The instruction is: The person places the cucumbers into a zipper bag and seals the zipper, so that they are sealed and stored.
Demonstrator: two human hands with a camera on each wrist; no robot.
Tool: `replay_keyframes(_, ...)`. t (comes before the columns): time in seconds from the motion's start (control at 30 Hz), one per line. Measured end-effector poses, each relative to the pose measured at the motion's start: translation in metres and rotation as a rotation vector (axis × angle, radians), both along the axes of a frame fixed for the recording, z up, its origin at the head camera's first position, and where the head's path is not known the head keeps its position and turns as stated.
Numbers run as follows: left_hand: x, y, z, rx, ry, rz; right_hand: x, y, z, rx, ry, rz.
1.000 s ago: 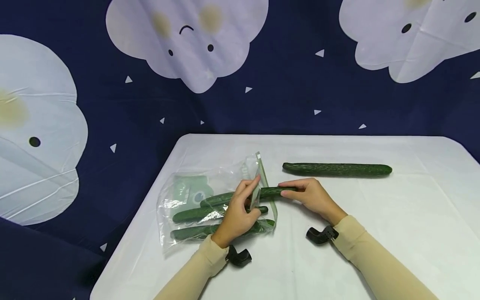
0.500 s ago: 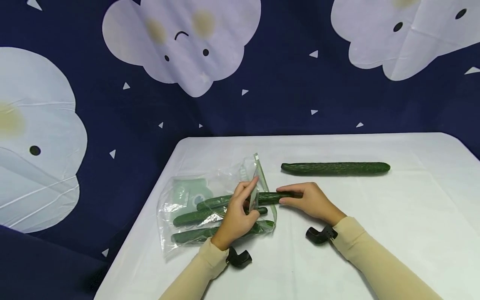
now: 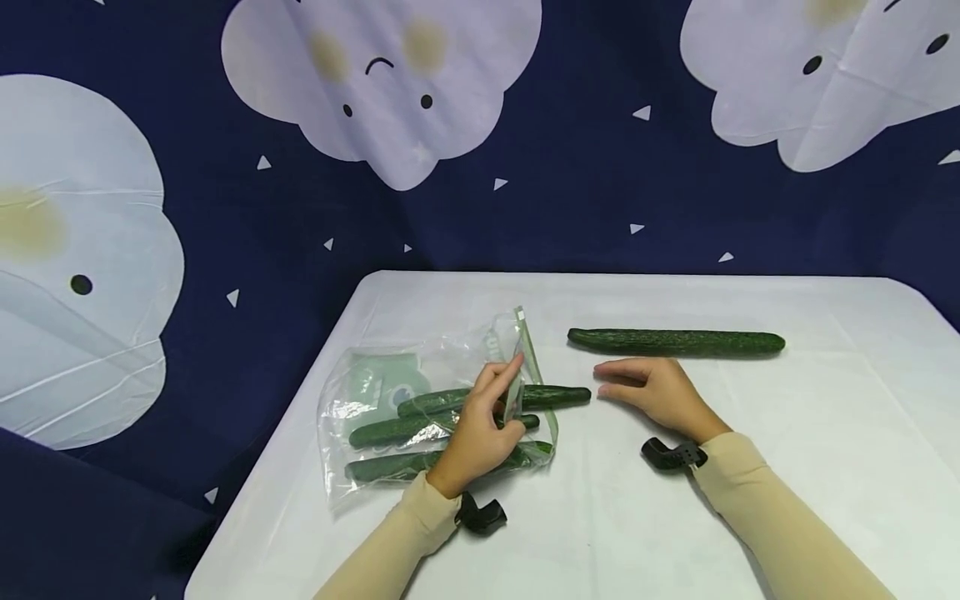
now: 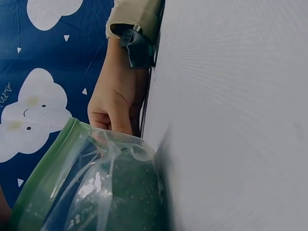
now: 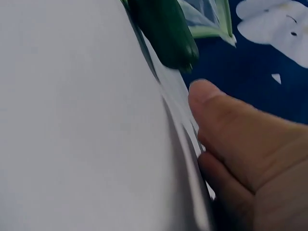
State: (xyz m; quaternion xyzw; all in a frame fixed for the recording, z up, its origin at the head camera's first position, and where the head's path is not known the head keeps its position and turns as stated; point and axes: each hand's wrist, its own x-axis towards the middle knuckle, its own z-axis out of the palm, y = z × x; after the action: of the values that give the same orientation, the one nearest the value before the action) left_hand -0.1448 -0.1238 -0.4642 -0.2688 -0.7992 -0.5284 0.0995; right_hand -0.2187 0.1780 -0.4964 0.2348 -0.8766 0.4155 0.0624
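Observation:
My left hand (image 3: 476,429) holds the open edge of a clear zip bag (image 3: 337,479) with a green seal strip; its index finger extends along the film. Inside the bag lie a middle cucumber (image 3: 375,433) and a front cucumber (image 3: 375,468). Further back, another cucumber (image 3: 558,397) lies partly in the bag, its end sticking out past the seal. Just right of that end, my right hand (image 3: 663,396) is apart from it, thumb and fingers spread and holding nothing. In the right wrist view, the cucumber end (image 5: 168,38) shows beyond my thumb (image 5: 207,96).
One more cucumber (image 3: 675,342) lies crosswise near the back of the white table (image 3: 825,467), behind my right hand. A dark blue cloth (image 3: 570,200) with cloud prints hangs behind the table.
My right hand has let go of the cucumber's end and drawn back to the right. The left hand stays at the bag's edge. The view shifts slightly.

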Motion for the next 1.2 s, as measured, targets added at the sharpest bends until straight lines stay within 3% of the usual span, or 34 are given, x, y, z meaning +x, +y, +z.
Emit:
replay_keyframes(0.17,-0.001,0.001,0.0,-0.003,0.011,-0.005,0.002,-0.006,0.001,0.043,0.08,-0.004)
replay_keyframes(0.4,-0.001,-0.001,-0.001,-0.008,0.012,-0.002,0.003,-0.015,0.004,0.042,0.062,-0.002)
replay_keyframes(0.63,-0.002,-0.001,0.0,-0.002,0.011,-0.002,0.001,-0.042,0.004,0.026,0.043,0.048)
replay_keyframes(1.0,-0.003,0.002,0.002,0.02,0.003,-0.004,-0.001,-0.087,0.005,0.022,0.039,0.044)
replay_keyframes(1.2,-0.003,0.001,0.001,0.011,0.004,-0.011,0.001,-0.094,0.006,0.006,0.028,0.04)
